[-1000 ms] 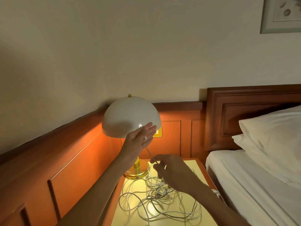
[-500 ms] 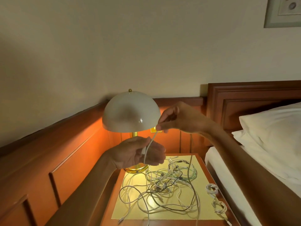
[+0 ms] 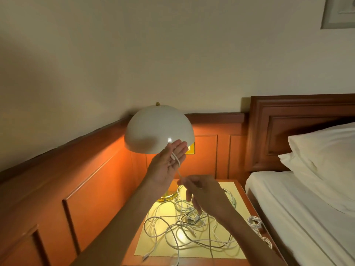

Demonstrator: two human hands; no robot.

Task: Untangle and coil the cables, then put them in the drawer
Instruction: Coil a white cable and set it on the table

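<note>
Head view: the surface point(image 3: 243, 191), a bedside stand topped with a yellow mat point(image 3: 143, 248), carries a loose tangle of cables point(image 3: 172, 227). They are mostly white with at least one darker strand, and they overlap too much to count. At the right edge of the surface, just beside the bed point(image 3: 292, 212), lies one small wound bundle point(image 3: 254, 222). A strand trails from it toward the near corner.

Two hands are up over the surface, close together but not touching. The left hand point(image 3: 166, 166) is raised with its palm turned toward the camera and its fingers straight. One white cable point(image 3: 175, 160) loops over those fingers and runs down to the right hand point(image 3: 204, 192). The right hand pinches that cable between thumb and fingertips, above the tangle, with its other fingers hanging curled.

One lamp point(image 3: 153, 131) with a white dome shade stands at the back left of the surface. The left hand's fingertips overlap the shade's lower rim, and the wrist hides part of the brass base. The right forearm covers part of the mat. Two white pillows point(image 3: 326, 150) lean against the wooden headboard point(image 3: 288, 121), orange wood panelling point(image 3: 86, 179) lines the wall, and one picture frame point(image 3: 340, 14) hangs at the top right.
</note>
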